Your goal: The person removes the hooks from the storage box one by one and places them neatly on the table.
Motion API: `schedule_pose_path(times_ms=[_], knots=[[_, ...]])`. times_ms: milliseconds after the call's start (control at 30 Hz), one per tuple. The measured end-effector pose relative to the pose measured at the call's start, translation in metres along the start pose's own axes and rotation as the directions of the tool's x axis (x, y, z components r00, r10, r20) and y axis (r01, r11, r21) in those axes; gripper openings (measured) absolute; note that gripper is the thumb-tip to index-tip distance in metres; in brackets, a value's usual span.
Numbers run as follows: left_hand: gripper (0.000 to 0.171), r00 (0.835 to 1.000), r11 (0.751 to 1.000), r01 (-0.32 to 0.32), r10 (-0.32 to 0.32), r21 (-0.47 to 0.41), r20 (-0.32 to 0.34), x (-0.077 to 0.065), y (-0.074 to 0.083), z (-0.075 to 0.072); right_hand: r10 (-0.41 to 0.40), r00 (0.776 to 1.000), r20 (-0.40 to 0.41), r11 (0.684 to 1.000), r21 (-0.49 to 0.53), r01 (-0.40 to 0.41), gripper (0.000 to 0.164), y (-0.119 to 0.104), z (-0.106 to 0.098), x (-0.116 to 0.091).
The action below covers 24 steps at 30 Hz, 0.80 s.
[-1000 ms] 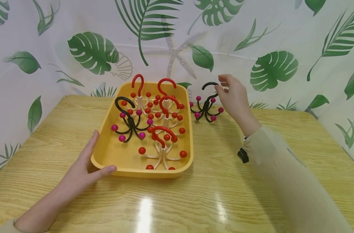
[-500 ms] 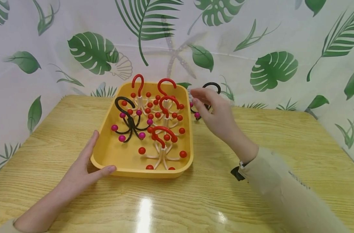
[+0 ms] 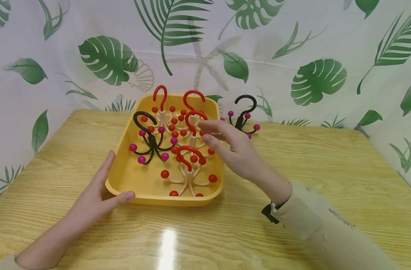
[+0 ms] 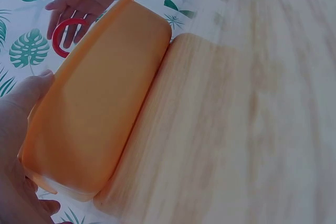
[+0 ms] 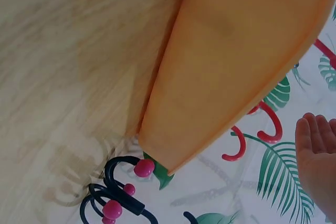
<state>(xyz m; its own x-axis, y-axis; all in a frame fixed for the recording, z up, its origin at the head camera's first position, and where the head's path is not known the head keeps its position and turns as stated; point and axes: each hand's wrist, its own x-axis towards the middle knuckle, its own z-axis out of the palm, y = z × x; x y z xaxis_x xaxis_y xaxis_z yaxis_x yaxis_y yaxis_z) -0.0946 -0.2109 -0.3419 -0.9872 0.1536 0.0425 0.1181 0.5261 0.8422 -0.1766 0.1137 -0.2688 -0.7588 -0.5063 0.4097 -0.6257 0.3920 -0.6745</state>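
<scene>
My left hand (image 3: 90,198) grips the near left corner of a yellow tray (image 3: 168,201), thumb on the front rim and fingers along the side. Inside stand several multi-arm hangers with red hooks, pale arms and red balls. Over the tray's right rim hovers my right hand (image 3: 240,152), fingers loose and holding nothing, its fingertips beside the red hook of a middle hanger (image 3: 193,132). A black hanger (image 3: 152,142) with magenta balls stands at the tray's left. Another red-hooked hanger (image 3: 190,176) is at the front. My right hand partly hides the far contents.
Beyond the tray's right side, a second black hanger (image 3: 240,122) with magenta balls stands on the wooden table (image 3: 327,172). A white cloth (image 3: 266,48) printed with green leaves hangs behind the table.
My right hand has moved left and toward me, from the hook of the black hanger on the table to over the tray's right rim. My left hand stays on the tray.
</scene>
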Motion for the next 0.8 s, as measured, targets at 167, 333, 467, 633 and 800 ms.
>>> schedule_pose_path(times_ms=[167, 333, 467, 633, 800], knots=[[0.104, 1.0, 1.0, -0.001, 0.001, 0.0, 0.003, 0.0, 0.0, 0.0, 0.004, 0.998, 0.055, 0.999, 0.037, -0.006, 0.046, 0.0, 0.008, -0.002], [0.104, 1.0, 1.0, -0.003, 0.003, 0.006, 0.002, 0.0, 0.0, 0.0, 0.023, 0.996, 0.091, 0.997, 0.065, -0.029, 0.05, 0.001, 0.015, -0.002], [0.105, 1.0, 1.0, -0.004, 0.004, 0.009, 0.001, 0.0, 0.0, 0.0, 0.048, 0.992, 0.113, 0.995, 0.077, -0.057, 0.053, 0.0, 0.021, -0.001], [0.105, 1.0, 1.0, -0.004, 0.004, 0.012, 0.001, 0.0, 0.0, 0.0, 0.024, 0.994, 0.106, 0.996, 0.08, -0.032, 0.053, 0.0, 0.028, -0.001], [0.104, 1.0, 1.0, -0.001, 0.001, 0.011, 0.001, 0.0, 0.0, 0.0, 0.017, 0.995, 0.095, 0.995, 0.098, -0.027, 0.046, 0.002, 0.035, 0.0]])
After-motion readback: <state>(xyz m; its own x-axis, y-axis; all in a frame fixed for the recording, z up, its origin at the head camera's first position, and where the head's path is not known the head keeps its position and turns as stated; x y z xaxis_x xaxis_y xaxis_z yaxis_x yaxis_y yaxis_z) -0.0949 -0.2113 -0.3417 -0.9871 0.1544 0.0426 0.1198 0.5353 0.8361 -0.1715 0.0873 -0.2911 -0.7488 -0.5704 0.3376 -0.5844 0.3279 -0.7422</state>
